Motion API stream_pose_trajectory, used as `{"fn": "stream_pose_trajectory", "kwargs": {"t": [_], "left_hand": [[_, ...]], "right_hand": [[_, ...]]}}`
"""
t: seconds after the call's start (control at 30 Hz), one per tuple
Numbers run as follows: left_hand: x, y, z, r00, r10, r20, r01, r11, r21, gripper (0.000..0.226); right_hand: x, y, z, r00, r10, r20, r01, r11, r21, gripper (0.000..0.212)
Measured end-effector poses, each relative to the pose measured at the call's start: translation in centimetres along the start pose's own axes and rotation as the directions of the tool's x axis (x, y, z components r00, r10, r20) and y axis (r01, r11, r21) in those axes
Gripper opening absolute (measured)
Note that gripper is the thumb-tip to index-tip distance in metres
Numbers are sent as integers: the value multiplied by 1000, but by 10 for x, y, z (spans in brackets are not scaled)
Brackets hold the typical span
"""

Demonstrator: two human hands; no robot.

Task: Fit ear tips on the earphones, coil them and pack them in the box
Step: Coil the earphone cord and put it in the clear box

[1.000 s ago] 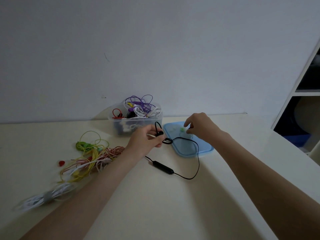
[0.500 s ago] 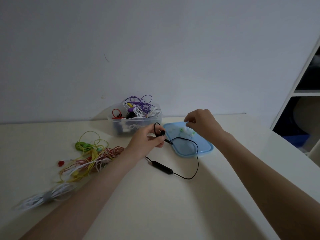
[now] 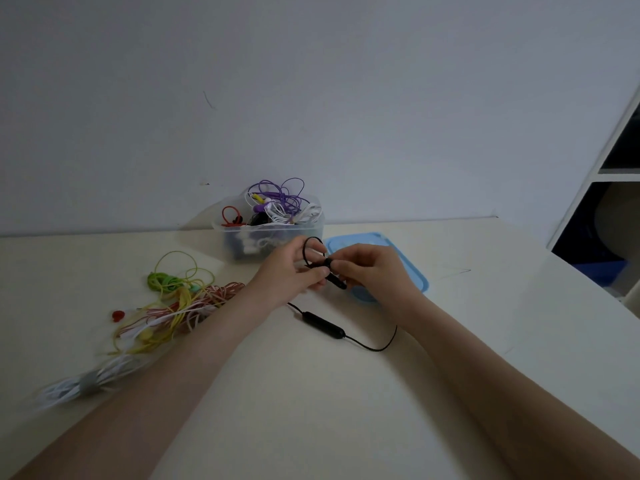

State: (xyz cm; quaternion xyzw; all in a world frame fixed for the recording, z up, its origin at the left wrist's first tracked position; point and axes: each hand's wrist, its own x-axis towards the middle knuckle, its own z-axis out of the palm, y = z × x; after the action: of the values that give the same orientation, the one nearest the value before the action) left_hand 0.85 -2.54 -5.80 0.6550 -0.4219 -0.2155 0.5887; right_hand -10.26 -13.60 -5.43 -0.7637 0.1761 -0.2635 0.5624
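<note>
1. Both hands meet just in front of the clear box (image 3: 273,237). The left hand (image 3: 287,271) has its fingers curled round the black earphones (image 3: 323,323) near one earbud, with a small loop of cord standing up above its thumb. The right hand (image 3: 370,271) pinches at that same earbud with thumb and forefinger; whether an ear tip sits between its fingertips I cannot tell, it is too small and dark to see.
2. The rest of the black cord trails down onto the table (image 3: 311,410), its inline control pod lying flat between the two forearms, and curves back up under the right wrist.
3. What could go wrong, to my eye: the tip could slip from the pinch and drop, since it is tiny and soft; pushed on crooked, it might seat only halfway. The trailing cord could also snag under the right forearm when coiling starts.
4. Count: one black pair in hand; one box, already heaped with purple, white and red cords; one blue lid (image 3: 405,265) lying behind the right hand.
5. To the left lies a loose tangle of cords (image 3: 173,306) in green, yellow, red and white (too knotted to count pairs), one small red piece (image 3: 118,315) beside it, and one white bundle (image 3: 79,382) nearer the table's edge.
</note>
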Motion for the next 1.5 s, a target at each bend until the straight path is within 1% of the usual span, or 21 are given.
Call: {"fn": "stream_pose_trajectory", "kwargs": {"t": [0.1, 0.2, 0.23, 0.3, 0.37, 0.4, 0.43, 0.5, 0.6, 0.67, 0.73, 0.83, 1.0, 1.1, 1.17, 1.2, 1.27, 1.33, 1.4, 1.5], "left_hand": [[-2, 1, 0, 999, 9, 31, -10, 999, 31, 27], [-4, 7, -1, 999, -4, 42, 3, 1000, 22, 22], [-3, 10, -4, 1000, -15, 25, 15, 1000, -1, 20], [-1, 15, -13, 998, -55, -43, 50, 994, -99, 16], [1, 20, -24, 991, -93, -96, 68, 969, -236, 11], [1, 21, -28, 989, -103, -108, 71, 961, -268, 10], [1, 22, -31, 988, -109, -111, 77, 962, -261, 9], [1, 23, -35, 989, -120, -87, 102, 977, -188, 10], [0, 21, -34, 988, -141, -59, 137, 989, -63, 13], [0, 21, -33, 987, -143, -71, 142, 990, -12, 15], [1, 22, -33, 986, -137, -100, 139, 990, 13, 18], [1, 22, -36, 983, -130, -133, 133, 991, 14, 19], [0, 22, -35, 983, -133, -129, 136, 990, 21, 17], [1, 21, -29, 986, -119, -118, 123, 992, 30, 15], [0, 20, -27, 990, -111, -89, 113, 993, 18, 9], [1, 20, -26, 992, -106, -75, 108, 994, 15, 7], [1, 17, -26, 994, -94, -63, 96, 995, 34, 5], [0, 16, -27, 993, -95, -72, 100, 993, 59, 9], [-1, 15, -27, 991, -110, -74, 115, 991, 63, 12], [-1, 13, -26, 991, -122, -62, 127, 988, 83, 13]], "right_hand": [[-1, 1, -1, 1000, 11, 4, -11, 1000, -5, 16], [-1, -3, 0, 1000, -2, -25, 3, 1000, 27, 13], [-1, -5, -1, 999, -14, -48, 17, 999, 44, 11], [-1, -11, -6, 997, -51, -66, 54, 998, 38, 8], [-3, -15, -10, 996, -83, -34, 82, 996, -45, 7], [-4, -16, -11, 996, -91, -19, 88, 991, -96, 7], [-4, -17, -12, 995, -95, -14, 91, 985, -146, 8], [-3, -14, -13, 995, -97, -39, 87, 973, -215, 8], [0, -9, -18, 990, -83, -113, 55, 971, -231, 10], [1, -8, -21, 985, -90, -148, 48, 963, -267, 12], [1, -7, -24, 981, -121, -150, 60, 932, -357, 12], [0, -4, -26, 975, -176, -137, 84, 859, -504, 10], [1, -2, -33, 963, -229, -141, 72, 726, -684, 12], [3, -2, -39, 975, -194, -109, 36, 619, -784, 14], [3, -1, -38, 988, -141, -64, 24, 549, -835, 17], [3, 0, -36, 993, -108, -53, 13, 530, -848, 18], [3, 1, -33, 997, -50, -51, -19, 506, -862, 18], [2, 2, -30, 998, -27, -60, -39, 484, -874, 17], [1, 2, -28, 997, -31, -70, -47, 474, -879, 16], [1, 5, -28, 994, -58, -90, -49, 498, -866, 16]]}}
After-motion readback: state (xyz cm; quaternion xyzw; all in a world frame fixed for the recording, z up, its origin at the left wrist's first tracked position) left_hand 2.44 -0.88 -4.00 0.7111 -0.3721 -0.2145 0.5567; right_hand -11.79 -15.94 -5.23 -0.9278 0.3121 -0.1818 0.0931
